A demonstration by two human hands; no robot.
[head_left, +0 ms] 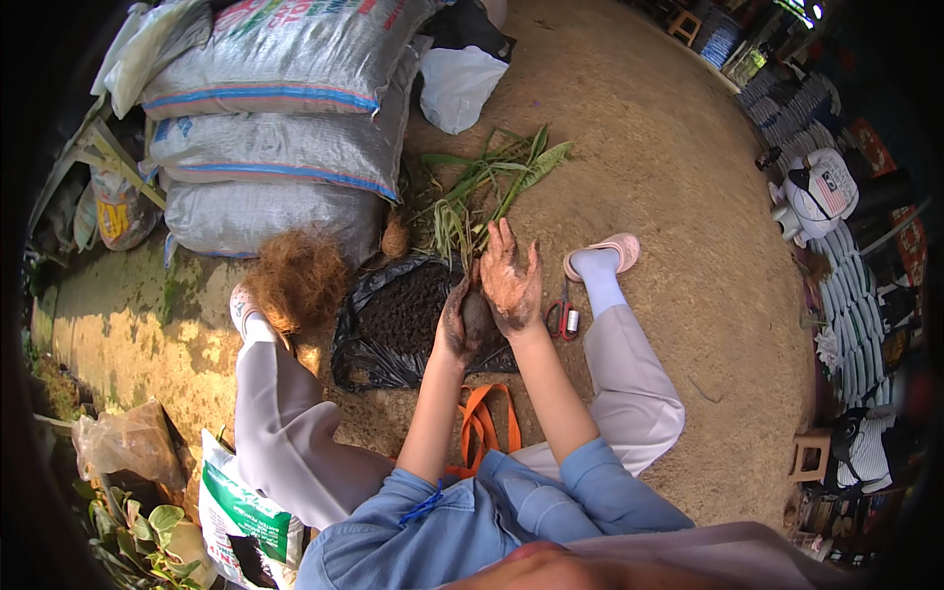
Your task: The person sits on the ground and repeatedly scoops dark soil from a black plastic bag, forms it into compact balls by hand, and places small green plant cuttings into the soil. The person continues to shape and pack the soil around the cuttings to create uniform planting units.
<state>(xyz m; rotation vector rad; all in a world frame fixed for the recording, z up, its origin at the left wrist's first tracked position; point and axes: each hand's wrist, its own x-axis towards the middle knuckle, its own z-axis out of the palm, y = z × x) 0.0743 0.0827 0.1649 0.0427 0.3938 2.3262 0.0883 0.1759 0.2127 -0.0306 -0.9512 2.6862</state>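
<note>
The step in hand looks like firming a dark soil ball (479, 320) about the base of some long green leaves (501, 177). To do it well, press evenly with the palms rather than the fingertips, turn the ball a little between presses, and keep a steady hand beneath so that it does not slump or crack. The soil should be damp enough to bind but not drip. The stems are best left unsqueezed, since a hard pinch there could bruise them or pull the roots loose.

The ball sits between the two hands, over the right-hand part of a black plastic sheet (346, 369); whether it rests on the sheet or is lifted clear cannot be told. The left hand (454, 320) is cupped, its muddy palm and fingers holding the ball's left side. The right hand (513, 280) is wide open with fingers spread, just beside the ball's right side and gripping nothing visible; whether its heel touches the ball is unclear.

Loose soil (398, 310) fills the middle of the sheet, to the left of the left hand. Past the sheet's left edge lies a clump of brown fibre (300, 280); beyond its right edge, red-handled scissors (557, 321) lie on the ground (728, 295).
</note>
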